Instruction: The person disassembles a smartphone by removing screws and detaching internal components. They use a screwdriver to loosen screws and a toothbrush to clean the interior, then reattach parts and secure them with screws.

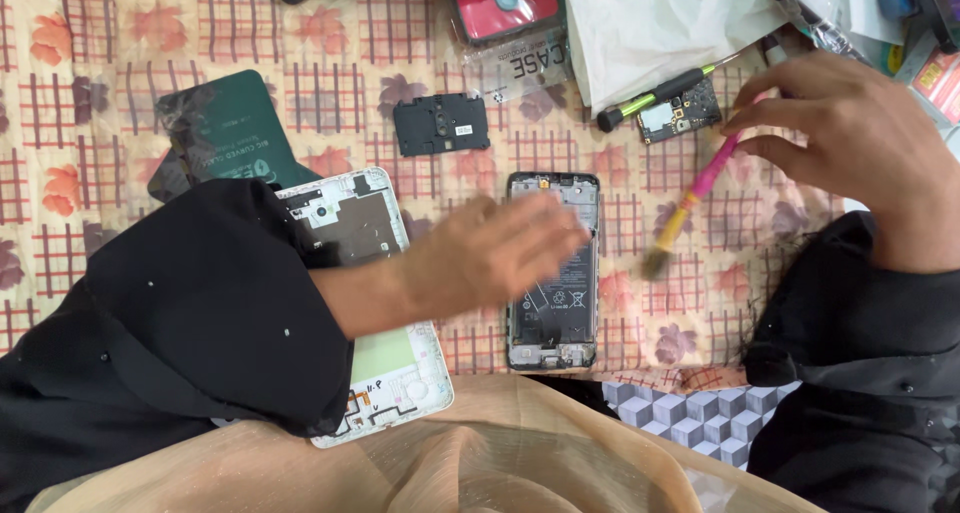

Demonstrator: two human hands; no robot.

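A light pink brush point(690, 208) is being pinched near its handle end by the right hand point(850, 148) while the blurred, empty-looking left hand point(490, 253) is being held over the fragile opened phone point(553, 273).

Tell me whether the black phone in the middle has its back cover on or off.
Off. The black phone lies with battery and inner frame exposed; the left hand hovers blurred over it.

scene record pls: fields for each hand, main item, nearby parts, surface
left hand: blurred, over opened black phone with exposed battery
right hand: pinching pink-handled brush, bristles down
nearby parts: small black cover plate; white tablet back shell; black-handled screwdriver with green collar; small circuit board
surface: checked floral cloth
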